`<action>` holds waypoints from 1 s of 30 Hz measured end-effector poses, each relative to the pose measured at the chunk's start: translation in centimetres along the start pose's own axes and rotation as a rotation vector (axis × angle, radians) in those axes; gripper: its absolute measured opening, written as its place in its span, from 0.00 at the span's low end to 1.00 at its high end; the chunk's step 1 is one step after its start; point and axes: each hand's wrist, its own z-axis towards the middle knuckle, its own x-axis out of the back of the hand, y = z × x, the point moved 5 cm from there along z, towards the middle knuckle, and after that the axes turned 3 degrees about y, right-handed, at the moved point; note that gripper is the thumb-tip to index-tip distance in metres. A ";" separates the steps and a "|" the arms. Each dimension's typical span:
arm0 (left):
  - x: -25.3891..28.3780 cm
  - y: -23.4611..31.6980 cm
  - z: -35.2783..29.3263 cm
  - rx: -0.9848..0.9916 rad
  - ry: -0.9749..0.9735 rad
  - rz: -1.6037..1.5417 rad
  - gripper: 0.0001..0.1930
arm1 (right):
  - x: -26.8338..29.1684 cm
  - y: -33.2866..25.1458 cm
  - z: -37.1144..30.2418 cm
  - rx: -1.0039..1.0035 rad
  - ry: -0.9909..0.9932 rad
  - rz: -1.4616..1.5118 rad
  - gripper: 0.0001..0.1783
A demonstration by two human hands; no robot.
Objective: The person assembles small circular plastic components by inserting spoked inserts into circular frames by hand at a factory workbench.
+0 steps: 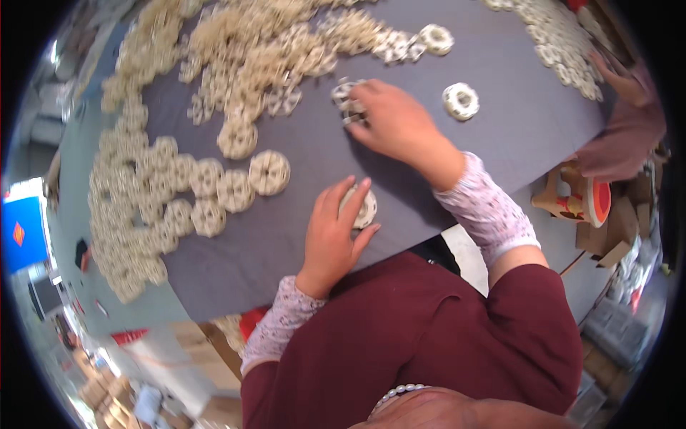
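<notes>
"What's under the hands?"
"I see the left hand (330, 237) spread across a cream slotted disc (368, 209) on grey cloth (514, 154). At its one o'clock, the right hand (400, 123) curls over openwork pieces (343, 92); I can't tell if it's pinching."
"Handling?"
"Light, stiff, maybe slippery, I'd judge: grip the rims, spare thin spokes. A cream ring (451, 107) lies at two o'clock, the heap (268, 46) at ten."
</notes>
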 end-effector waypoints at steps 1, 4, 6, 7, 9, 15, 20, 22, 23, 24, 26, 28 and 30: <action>0.3 -0.1 -0.4 0.045 -0.004 0.000 0.37 | 1.0 0.1 -1.7 -0.075 0.033 0.124 0.17; 1.3 -0.6 -0.3 0.080 0.130 -0.135 0.38 | 2.1 1.5 -5.1 -0.201 0.010 0.517 0.24; 1.4 -0.9 -0.4 0.080 0.144 -0.164 0.33 | 1.6 1.6 -6.8 -0.164 -0.025 0.462 0.25; 1.3 -1.2 -0.5 0.089 0.148 -0.163 0.33 | 1.4 1.5 -7.1 -0.124 -0.039 0.404 0.27; 0.9 -1.6 -0.9 0.083 0.130 -0.170 0.26 | 1.3 0.2 -7.0 -0.019 -0.031 0.414 0.26; 1.2 -1.8 -1.3 0.146 0.220 -0.171 0.21 | -0.1 -0.3 -5.6 0.101 -0.119 0.365 0.14; 1.6 -1.5 -1.1 0.168 0.257 -0.209 0.20 | 0.9 1.8 -5.7 -0.020 -0.055 0.528 0.14; 1.3 -2.0 -1.2 0.179 0.251 -0.231 0.21 | 2.0 0.9 -5.6 0.067 -0.117 0.455 0.22; 1.2 -2.2 -1.4 0.177 0.237 -0.235 0.22 | 1.5 0.7 -5.6 0.108 -0.144 0.423 0.29; 1.2 -2.3 -1.4 0.172 0.221 -0.240 0.23 | 1.1 0.9 -5.8 0.105 -0.143 0.421 0.29; 1.1 -2.3 -1.1 0.134 0.203 -0.208 0.23 | 0.7 1.1 -6.0 0.128 -0.133 0.439 0.30; 1.2 -2.2 -1.1 0.104 0.190 -0.171 0.24 | 0.8 0.9 -5.8 0.090 -0.152 0.450 0.30; 1.4 -1.9 -0.9 0.120 0.187 -0.180 0.26 | 0.7 0.7 -5.8 0.053 -0.171 0.460 0.30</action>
